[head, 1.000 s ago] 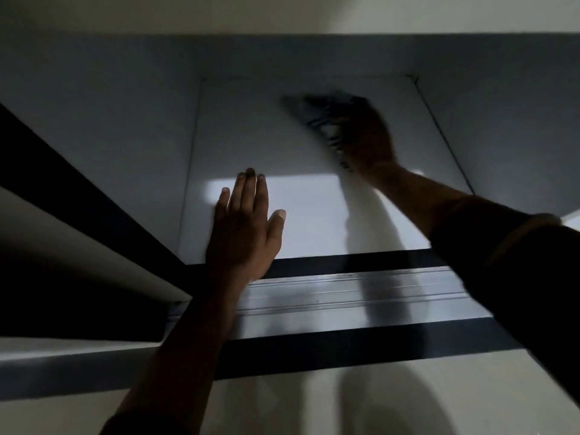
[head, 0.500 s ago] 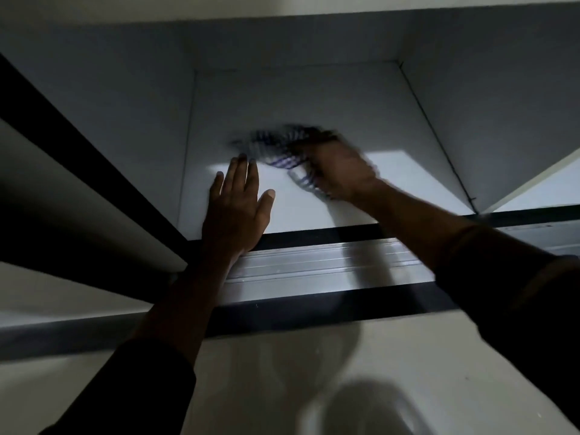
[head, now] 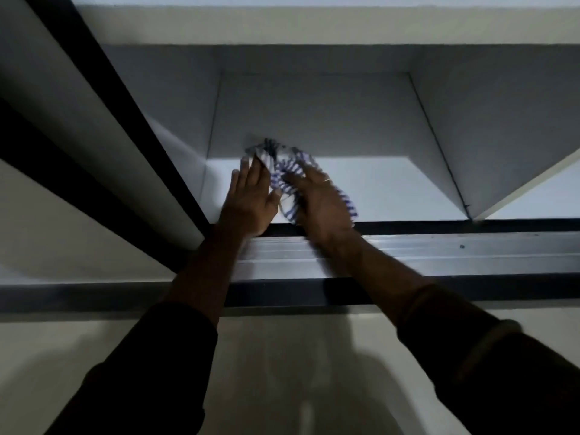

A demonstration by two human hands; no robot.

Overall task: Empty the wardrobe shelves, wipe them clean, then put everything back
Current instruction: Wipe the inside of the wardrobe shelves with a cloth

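**Head view: two hands and a striped cloth on the wardrobe shelf**

Head view looks up into a dim wardrobe compartment, and both arms reach in over the metal door track. The left hand lies flat on the pale shelf, fingers straight and together, thumb out toward the cloth, holding nothing. Right beside it, the right hand sits on top of the blue-and-white striped cloth, pressing it down onto the shelf; the picture is blurred here, so whether its fingers curl round the fabric or just lie over it cannot be told. The cloth bunches between the two hands, spills forward past the left fingertips, and a strip of it peeks out on the far side of the right hand. A ring glints on a right finger. Dark sleeves cover both forearms. Beyond the hands the shelf runs back into shadow.
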